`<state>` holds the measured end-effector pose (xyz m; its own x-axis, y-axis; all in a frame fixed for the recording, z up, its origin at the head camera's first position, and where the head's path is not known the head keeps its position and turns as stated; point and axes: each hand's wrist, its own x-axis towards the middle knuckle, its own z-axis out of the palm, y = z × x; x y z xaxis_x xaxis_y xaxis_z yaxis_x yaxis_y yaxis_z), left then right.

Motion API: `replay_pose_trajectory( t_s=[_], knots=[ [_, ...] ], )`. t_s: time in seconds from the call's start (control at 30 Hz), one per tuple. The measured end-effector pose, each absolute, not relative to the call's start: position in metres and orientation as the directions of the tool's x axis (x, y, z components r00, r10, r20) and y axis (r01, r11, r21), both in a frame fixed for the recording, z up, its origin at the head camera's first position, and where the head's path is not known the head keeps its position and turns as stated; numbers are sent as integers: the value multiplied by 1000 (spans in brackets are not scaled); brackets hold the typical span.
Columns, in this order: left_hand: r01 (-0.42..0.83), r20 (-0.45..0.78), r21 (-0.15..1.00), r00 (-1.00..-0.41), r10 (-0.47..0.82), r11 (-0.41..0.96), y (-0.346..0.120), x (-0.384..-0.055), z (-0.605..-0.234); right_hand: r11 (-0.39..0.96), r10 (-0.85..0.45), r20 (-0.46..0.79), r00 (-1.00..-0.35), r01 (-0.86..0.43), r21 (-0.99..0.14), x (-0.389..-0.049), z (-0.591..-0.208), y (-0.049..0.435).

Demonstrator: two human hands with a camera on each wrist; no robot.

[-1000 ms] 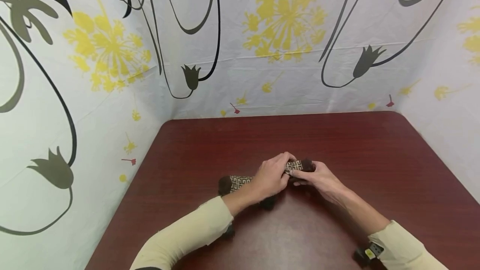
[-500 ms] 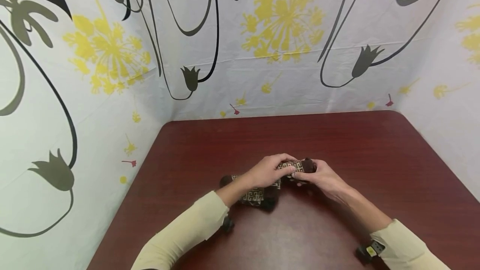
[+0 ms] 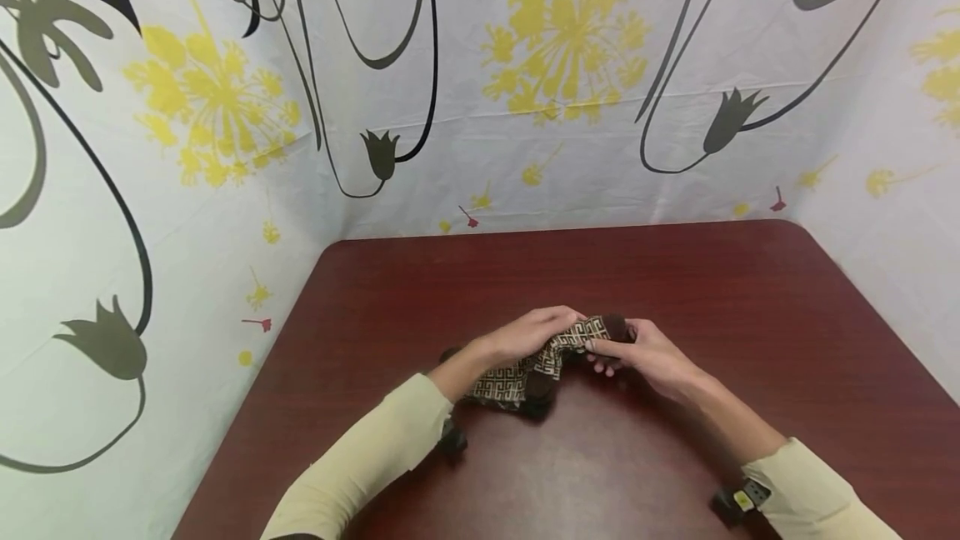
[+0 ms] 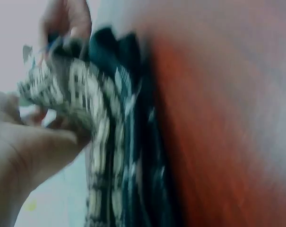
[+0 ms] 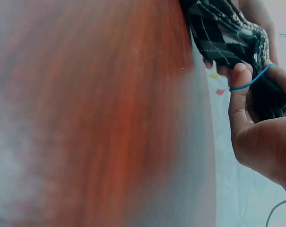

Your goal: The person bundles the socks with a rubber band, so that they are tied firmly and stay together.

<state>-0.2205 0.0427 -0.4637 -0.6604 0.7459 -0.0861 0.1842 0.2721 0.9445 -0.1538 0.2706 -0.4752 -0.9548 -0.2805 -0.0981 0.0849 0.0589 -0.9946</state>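
Note:
A brown sock with a cream Greek-key pattern [image 3: 588, 332] is raised at its far end, while more of the same patterned fabric [image 3: 501, 386] lies on the table under my left forearm. Whether this is one sock or two I cannot tell. My right hand [image 3: 656, 361] pinches the brown end, thumb on top and fingers below. In the right wrist view a thin blue elastic band [image 5: 250, 84] stretches between thumb and finger beside the sock. My left hand [image 3: 528, 334] holds the sock's middle from above; its thumb [image 4: 43, 149] meets the fabric in the blurred left wrist view.
The dark red wooden table [image 3: 420, 290] reaches back to a white floral-printed cloth [image 3: 585, 173], which also hangs at both sides. Small black devices sit at the left wrist [image 3: 452, 442] and the right wrist [image 3: 731, 505].
My left hand has drawn back slightly left from my right fingers, uncovering more of the patterned sock. My right hand keeps its hold and has barely moved.

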Motion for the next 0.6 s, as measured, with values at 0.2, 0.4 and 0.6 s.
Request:
replay_pose_trajectory(
  t_s=[0.2, 0.4, 0.6],
  knots=[
    [181, -96, 950, -603, 792, 253, 42, -226, -470, 62, -330, -102, -938, 87, -994, -157, -473, 272],
    [316, 19, 895, -731, 682, 314, 48, -215, -474, 29, -400, -113, -910, 110, -993, -156, -476, 275],
    [314, 49, 870, -822, 567, 380, 53, -205, -478, -35, -402, -74, -913, 96, -995, -154, -482, 276]
  ],
)
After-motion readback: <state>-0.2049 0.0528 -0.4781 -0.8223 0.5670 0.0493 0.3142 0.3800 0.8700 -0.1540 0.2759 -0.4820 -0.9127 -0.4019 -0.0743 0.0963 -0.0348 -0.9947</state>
